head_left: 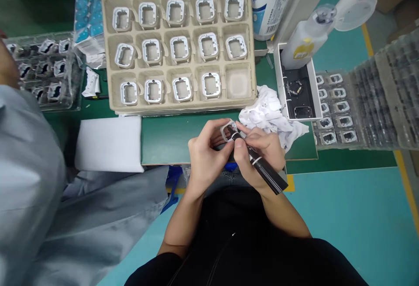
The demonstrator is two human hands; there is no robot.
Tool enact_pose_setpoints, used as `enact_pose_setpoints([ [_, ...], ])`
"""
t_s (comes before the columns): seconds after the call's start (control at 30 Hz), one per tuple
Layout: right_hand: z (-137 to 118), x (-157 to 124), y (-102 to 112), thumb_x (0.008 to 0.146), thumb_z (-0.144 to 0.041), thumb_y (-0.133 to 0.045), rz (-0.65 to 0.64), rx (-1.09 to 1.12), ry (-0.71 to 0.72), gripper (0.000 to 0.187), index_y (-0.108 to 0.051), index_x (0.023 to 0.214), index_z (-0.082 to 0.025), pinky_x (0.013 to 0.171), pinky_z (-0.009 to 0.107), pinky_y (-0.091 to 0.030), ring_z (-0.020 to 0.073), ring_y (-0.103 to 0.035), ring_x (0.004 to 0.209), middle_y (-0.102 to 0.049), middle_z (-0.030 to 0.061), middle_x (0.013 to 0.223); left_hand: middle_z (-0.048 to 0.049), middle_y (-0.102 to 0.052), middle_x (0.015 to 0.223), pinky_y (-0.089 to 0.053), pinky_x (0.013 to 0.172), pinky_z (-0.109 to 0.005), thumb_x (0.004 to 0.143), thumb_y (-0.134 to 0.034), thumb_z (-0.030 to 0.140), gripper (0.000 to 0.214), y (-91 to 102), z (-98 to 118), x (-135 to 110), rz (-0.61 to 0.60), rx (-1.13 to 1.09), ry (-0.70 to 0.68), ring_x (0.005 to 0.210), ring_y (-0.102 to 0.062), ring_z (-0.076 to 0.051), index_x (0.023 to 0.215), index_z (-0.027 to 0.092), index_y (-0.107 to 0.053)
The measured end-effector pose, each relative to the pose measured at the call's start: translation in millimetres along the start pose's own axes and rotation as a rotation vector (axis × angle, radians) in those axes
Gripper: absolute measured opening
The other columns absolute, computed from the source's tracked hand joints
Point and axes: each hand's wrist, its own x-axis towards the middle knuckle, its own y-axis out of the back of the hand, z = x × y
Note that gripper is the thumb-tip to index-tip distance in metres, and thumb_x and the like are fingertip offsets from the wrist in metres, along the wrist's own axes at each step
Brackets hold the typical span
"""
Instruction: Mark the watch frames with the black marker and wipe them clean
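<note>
Between thumb and fingers, my left hand (207, 153) holds a small white square frame with rounded corners (224, 134), tilted up at the bench's front edge. My right hand (262, 155) is closed round a thick black marker pen (266, 174) with pale bands. The pen's tip end points into the frame's opening; whether it touches the frame I cannot tell. Beyond my hands lies a beige moulded tray (180, 108) with similar white frames (182, 89) in its pockets. One pocket (238, 83) at the near right corner holds no frame.
A crumpled white cloth (266, 111) lies right of my hands, beside a white box (281, 80) with a bottle (303, 43). Clear trays of frames (338, 107) stand at right. A white foam sheet (109, 144) lies left, near a co-worker's grey sleeve (26, 155).
</note>
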Motion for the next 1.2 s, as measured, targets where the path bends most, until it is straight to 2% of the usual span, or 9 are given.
enact_pose_setpoints([
  [0.2, -1.0, 0.2, 1.0, 0.104, -0.009, -0.077, -0.007, -0.02, -0.003, 0.023, -0.067, 0.113, -0.027, 0.108, 0.055, -0.083, 0.0172, -0.081, 0.077, -0.064, -0.0069, 0.083, 0.0008, -0.094, 0.11, -0.075, 0.092, -0.023, 0.093, -0.092, 0.016, 0.041, -0.5, -1.9, -0.8, -0.003, 0.002, 0.001, 0.098, -0.093, -0.018, 0.132, 0.025, -0.082],
  [0.3, -0.7, -0.2, 0.1, 0.105, -0.012, -0.077, 0.01, -0.008, 0.001, 0.02, -0.067, 0.113, -0.028, 0.105, 0.055, -0.084, 0.017, -0.079, 0.074, -0.062, -0.0082, 0.08, 0.0005, -0.094, 0.114, -0.076, 0.094, -0.024, 0.093, -0.093, 0.016, 0.043, 0.0, -4.5, -0.7, -0.013, -0.003, 0.007, 0.101, -0.094, -0.019, 0.134, 0.025, -0.082],
  [0.5, -2.2, 0.0, -0.5, 0.105, -0.012, -0.077, 0.007, -0.052, -0.014, 0.02, -0.067, 0.113, -0.027, 0.105, 0.052, -0.084, 0.0217, -0.089, 0.089, -0.066, -0.006, 0.083, 0.0001, -0.094, 0.113, -0.076, 0.096, -0.025, 0.094, -0.095, 0.018, 0.042, 0.3, -3.7, 0.0, -0.023, -0.016, 0.008, 0.1, -0.094, -0.019, 0.133, 0.025, -0.081],
  [0.63, -2.9, 0.1, 0.7, 0.105, -0.013, -0.078, 0.014, -0.034, -0.007, 0.02, -0.067, 0.112, -0.027, 0.104, 0.053, -0.085, 0.0211, -0.088, 0.084, -0.067, -0.0061, 0.083, -0.0012, -0.094, 0.114, -0.077, 0.097, -0.027, 0.094, -0.096, 0.023, 0.042, 0.9, -3.6, -0.2, -0.02, 0.006, 0.023, 0.101, -0.094, -0.02, 0.133, 0.025, -0.082],
  [0.8, -2.6, -2.0, 1.1, 0.105, -0.012, -0.078, 0.015, -0.056, -0.039, 0.021, -0.067, 0.114, -0.027, 0.101, 0.049, -0.085, 0.0269, -0.094, 0.104, -0.071, -0.0031, 0.089, -0.0016, -0.094, 0.113, -0.078, 0.098, -0.029, 0.094, -0.098, 0.027, 0.042, 2.2, -4.0, -0.5, -0.025, 0.01, 0.033, 0.103, -0.094, -0.022, 0.133, 0.025, -0.082],
  [1.0, -2.8, -1.6, 0.6, 0.106, -0.016, -0.079, 0.015, -0.068, -0.035, 0.018, -0.066, 0.112, -0.027, 0.102, 0.05, -0.085, 0.0232, -0.091, 0.094, -0.069, -0.0042, 0.087, 0.0001, -0.094, 0.114, -0.077, 0.097, -0.026, 0.094, -0.097, 0.02, 0.042, 2.6, -4.3, -0.7, -0.026, -0.015, 0.005, 0.103, -0.094, -0.02, 0.133, 0.027, -0.083],
  [1.13, -2.4, -0.2, 0.9, 0.104, -0.012, -0.077, 0.022, -0.059, -0.024, 0.021, -0.065, 0.113, -0.027, 0.096, 0.046, -0.086, 0.0243, -0.092, 0.097, -0.069, -0.0035, 0.088, -0.0011, -0.094, 0.117, -0.077, 0.099, -0.027, 0.095, -0.096, 0.02, 0.041, 3.1, -5.6, -1.2, -0.026, 0.012, 0.004, 0.105, -0.094, -0.021, 0.134, 0.026, -0.083],
  [1.2, -2.5, 0.6, 0.9, 0.103, -0.011, -0.078, 0.021, -0.054, -0.014, 0.023, -0.065, 0.113, -0.027, 0.098, 0.047, -0.086, 0.0227, -0.091, 0.092, -0.067, -0.0046, 0.086, -0.0015, -0.094, 0.116, -0.077, 0.098, -0.028, 0.095, -0.097, 0.022, 0.041, 3.4, -5.7, -1.1, -0.027, 0.021, 0.01, 0.105, -0.094, -0.021, 0.134, 0.026, -0.083],
])
